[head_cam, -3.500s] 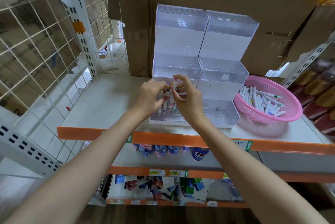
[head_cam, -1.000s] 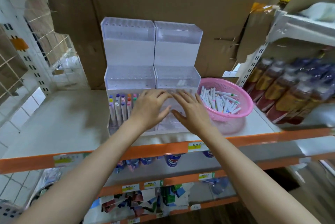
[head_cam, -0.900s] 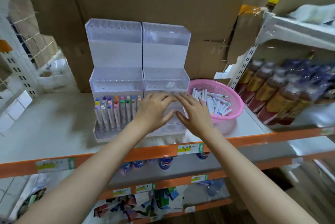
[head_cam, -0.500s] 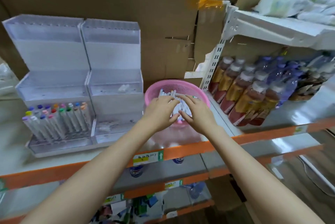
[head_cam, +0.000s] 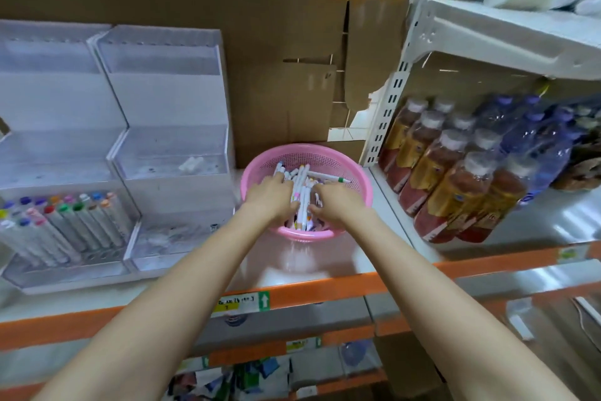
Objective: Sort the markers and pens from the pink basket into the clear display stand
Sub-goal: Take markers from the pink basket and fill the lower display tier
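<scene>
The pink basket [head_cam: 328, 155] stands on the shelf right of the clear display stand [head_cam: 169, 101] and holds a pile of white markers [head_cam: 304, 184]. Both my hands are inside it. My left hand [head_cam: 270, 197] lies on the left of the pile, fingers curled down among the markers and thumb against one. My right hand [head_cam: 338, 202] is on the right, knuckles up, fingers curled into the pile. The fingertips are buried. Several markers with coloured caps [head_cam: 68, 222] stand in the stand's lowest left tier. Its other tiers hold almost nothing.
Shrink-wrapped drink bottles [head_cam: 455, 173] fill the neighbouring shelf to the right, past a white upright post [head_cam: 390, 108]. Cardboard boxes [head_cam: 286, 43] form the wall behind. The orange shelf edge [head_cam: 325, 291] runs under my forearms.
My hands left the stand's lowest tier and moved right into the pink basket, where they now dig into the markers. My head turned right with them.
</scene>
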The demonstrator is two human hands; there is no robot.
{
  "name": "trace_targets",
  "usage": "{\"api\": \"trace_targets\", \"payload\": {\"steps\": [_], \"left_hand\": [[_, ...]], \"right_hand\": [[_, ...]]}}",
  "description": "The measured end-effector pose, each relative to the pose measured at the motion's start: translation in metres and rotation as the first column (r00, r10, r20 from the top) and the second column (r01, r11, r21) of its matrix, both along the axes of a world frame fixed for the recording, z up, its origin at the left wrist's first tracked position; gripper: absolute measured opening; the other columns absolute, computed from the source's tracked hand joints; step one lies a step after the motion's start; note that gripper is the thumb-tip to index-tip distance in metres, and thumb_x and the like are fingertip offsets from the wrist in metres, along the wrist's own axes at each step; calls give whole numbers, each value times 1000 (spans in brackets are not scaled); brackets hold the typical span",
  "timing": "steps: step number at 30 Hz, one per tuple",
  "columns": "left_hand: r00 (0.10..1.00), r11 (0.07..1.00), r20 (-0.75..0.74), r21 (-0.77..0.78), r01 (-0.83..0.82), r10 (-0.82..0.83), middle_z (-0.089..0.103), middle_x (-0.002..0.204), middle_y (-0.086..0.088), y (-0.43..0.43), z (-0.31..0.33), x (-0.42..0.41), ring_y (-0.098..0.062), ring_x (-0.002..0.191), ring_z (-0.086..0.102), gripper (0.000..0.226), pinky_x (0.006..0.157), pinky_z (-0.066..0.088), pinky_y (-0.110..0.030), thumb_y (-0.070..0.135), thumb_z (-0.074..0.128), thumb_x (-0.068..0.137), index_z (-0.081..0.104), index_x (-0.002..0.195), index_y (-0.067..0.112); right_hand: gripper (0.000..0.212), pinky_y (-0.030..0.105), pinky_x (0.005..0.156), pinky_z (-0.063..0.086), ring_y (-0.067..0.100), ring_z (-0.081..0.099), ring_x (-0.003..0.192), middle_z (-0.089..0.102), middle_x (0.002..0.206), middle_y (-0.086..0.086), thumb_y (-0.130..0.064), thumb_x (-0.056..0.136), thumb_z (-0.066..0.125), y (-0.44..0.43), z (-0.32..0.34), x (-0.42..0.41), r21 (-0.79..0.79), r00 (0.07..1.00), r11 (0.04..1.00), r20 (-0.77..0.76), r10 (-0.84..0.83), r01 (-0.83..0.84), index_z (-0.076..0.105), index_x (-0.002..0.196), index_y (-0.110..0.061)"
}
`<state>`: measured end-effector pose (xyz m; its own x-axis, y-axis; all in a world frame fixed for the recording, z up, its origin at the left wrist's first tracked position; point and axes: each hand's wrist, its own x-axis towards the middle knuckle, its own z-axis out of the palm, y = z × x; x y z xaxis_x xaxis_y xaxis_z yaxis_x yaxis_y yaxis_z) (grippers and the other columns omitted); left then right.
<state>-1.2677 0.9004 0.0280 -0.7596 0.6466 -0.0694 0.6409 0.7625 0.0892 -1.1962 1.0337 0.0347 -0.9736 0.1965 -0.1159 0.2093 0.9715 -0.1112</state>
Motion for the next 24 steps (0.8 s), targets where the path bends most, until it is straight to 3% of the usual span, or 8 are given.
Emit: {"api": "trace_targets", "payload": {"steps": [3, 5, 8, 13, 15, 18, 21, 24], "left_hand": [[995, 1000, -98, 16, 4, -3, 44, 128, -11, 4, 0, 0, -30, 116, 41, 36, 87, 40, -37, 36, 49, 92, 58, 119, 14], [990, 999, -139, 24, 21, -17, 45, 122, -10, 4, -1, -1, -29, 113, 40, 30, 87, 38, -37, 36, 49, 92, 63, 112, 17], [997, 996, -68, 81, 33, -27, 51, 111, -11, 4, -3, -1, -29, 104, 47, 24, 78, 44, -37, 32, 48, 93, 65, 101, 16], [1000, 990, 18, 142, 2, -5, 60, 91, -11, 7, 1, -1, -28, 86, 57, 26, 64, 39, -32, 37, 56, 90, 58, 85, 11], [998, 990, 67, 139, 3, -12, 57, 83, -6, 6, 2, 0, -25, 80, 55, 30, 62, 37, -31, 42, 63, 84, 51, 81, 14], [987, 984, 158, 175, -42, 14, 60, 89, -8, 3, 2, -2, -27, 86, 58, 34, 65, 37, -29, 44, 68, 80, 53, 88, 14], [967, 969, 252, 225, -105, 46, 64, 99, -14, 3, 5, -2, -32, 96, 60, 38, 71, 42, -33, 39, 70, 80, 59, 97, 7], [947, 961, 314, 238, -142, 62, 63, 106, -19, 2, 11, 1, -34, 102, 59, 39, 85, 47, -40, 32, 69, 82, 60, 104, 1]], "right_hand": [[10, 30, 64, 37, 25, 57, 82, 65, 97, 5, -27, 91, 50, -4, 1, -6, -44, 997, 998, -53, -52, 50, 53, 95, -18], [6, 30, 65, 36, 24, 56, 82, 61, 88, 2, -26, 91, 52, -3, -1, -10, -103, 995, 992, -62, -83, 76, 50, 91, -20], [18, 31, 69, 44, 25, 62, 92, 66, 93, 2, -23, 86, 60, 3, -4, -12, -255, 989, 960, -66, -135, 114, 59, 104, -19], [31, 38, 83, 53, 20, 63, 96, 68, 105, 3, -3, 79, 62, 5, -4, -11, -486, 955, 873, -237, -178, 42, 65, 108, -13], [33, 38, 86, 52, 20, 62, 100, 67, 111, 4, -3, 81, 61, 3, -2, -9, -491, 949, 870, -253, -188, 42, 64, 112, -13], [25, 34, 87, 47, 27, 59, 105, 64, 113, 10, -9, 90, 58, 0, 3, -6, -436, 943, 887, -202, -263, 154, 61, 115, -9], [17, 25, 68, 41, 25, 60, 102, 65, 112, 7, -24, 94, 55, 0, -1, -8, -332, 936, 897, -92, -339, 292, 61, 108, -15], [17, 21, 50, 28, 20, 52, 82, 65, 106, 5, -33, 97, 49, -4, -2, -7, -245, 954, 924, 24, -297, 294, 51, 86, -20]]}}
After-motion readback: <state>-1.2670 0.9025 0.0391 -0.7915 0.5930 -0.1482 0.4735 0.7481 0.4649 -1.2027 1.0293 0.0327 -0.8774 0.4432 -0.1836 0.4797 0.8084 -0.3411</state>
